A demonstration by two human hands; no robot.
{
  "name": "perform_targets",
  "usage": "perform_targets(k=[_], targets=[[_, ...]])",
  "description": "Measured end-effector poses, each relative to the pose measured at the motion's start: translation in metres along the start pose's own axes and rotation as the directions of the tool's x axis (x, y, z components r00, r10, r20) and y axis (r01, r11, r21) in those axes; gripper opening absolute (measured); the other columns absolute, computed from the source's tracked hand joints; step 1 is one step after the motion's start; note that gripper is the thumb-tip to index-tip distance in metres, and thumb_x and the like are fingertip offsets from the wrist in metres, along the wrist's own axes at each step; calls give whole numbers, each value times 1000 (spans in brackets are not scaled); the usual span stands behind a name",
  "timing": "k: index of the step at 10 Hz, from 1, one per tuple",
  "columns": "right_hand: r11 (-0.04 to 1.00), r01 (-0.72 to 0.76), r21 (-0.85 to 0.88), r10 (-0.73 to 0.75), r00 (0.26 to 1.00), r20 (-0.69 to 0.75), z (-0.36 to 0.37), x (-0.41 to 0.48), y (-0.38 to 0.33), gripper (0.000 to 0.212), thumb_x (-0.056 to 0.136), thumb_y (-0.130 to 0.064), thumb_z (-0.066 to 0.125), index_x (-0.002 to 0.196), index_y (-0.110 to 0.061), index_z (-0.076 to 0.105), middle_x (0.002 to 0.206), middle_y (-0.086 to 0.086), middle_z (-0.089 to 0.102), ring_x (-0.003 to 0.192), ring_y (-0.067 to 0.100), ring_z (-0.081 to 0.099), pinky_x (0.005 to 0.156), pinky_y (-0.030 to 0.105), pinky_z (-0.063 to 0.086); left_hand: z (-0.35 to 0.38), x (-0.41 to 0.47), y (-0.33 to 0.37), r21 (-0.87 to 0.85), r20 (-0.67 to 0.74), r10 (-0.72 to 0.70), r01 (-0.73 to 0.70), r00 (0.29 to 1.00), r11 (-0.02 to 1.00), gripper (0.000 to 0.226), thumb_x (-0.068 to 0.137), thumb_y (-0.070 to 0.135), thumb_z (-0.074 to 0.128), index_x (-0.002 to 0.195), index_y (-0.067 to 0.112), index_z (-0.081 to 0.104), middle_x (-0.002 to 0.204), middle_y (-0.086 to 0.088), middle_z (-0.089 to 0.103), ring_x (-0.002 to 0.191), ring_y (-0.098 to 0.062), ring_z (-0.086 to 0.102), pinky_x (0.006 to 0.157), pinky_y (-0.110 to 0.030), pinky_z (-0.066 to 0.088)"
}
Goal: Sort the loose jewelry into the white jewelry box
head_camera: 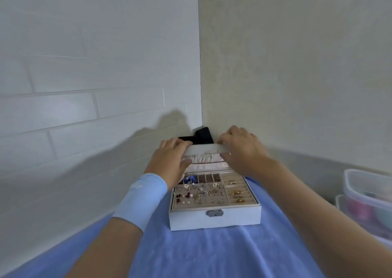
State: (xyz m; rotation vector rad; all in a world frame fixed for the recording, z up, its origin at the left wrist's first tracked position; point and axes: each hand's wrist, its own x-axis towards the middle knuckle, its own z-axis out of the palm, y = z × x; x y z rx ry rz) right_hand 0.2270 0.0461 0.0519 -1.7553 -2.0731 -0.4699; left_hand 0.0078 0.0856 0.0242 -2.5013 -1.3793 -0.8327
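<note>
Walls meet in a corner at upper centre; blue cloth covers the lower frame. Box sits at centre on the cloth. Lid stands raised, inner pocket facing the camera. Left hand grips the lid's left end, fingers curled over its top, thumb on the inner face; right hand grips the right end likewise. Earrings and rings occupy the open tray. Likely risk: a released or hurried lid drops onto the tray, and the jolt shakes small pieces from their slots. Box long axis runs left to right; clasp faces the lower edge, hinge side toward the corner.
</note>
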Motion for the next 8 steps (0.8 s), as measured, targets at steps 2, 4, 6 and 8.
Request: perform_targets(k=[2,4,6,8], targets=[[994,-108,15,105,985,136,19,-75,-16,41,95,-39,62,132,-33,48,127,-9,57,118,20,55,93,36,47,22,-67,14,-98,95,-43,52,995,994,43,97,21,55,140,23,48,141,4,47,131,-19,36,108,-31,32],[997,-70,36,62,978,201,48,-118,-21,53,103,-43,49,151,-26,38,155,-1,40,143,21,34,116,35,27,39,-106,21,-39,234,-89,101,968,994,54,102,32,45,153,25,28,161,3,23,148,-18,18,119,-34,19],[999,-39,-12,41,973,228,61,-136,-24,72,104,-44,43,161,-24,5,169,1,4,155,22,-1,126,40,-1,44,-123,28,34,313,-113,107,943,994,72,101,46,41,157,29,0,165,5,-7,152,-14,-9,123,-34,4],[999,-37,-1,35,937,348,43,-128,-19,83,99,-53,48,161,-26,0,169,4,0,155,25,0,125,47,5,18,-106,34,34,462,-163,166,872,986,73,100,54,39,157,31,-2,166,5,-3,152,-16,0,123,-39,10]])
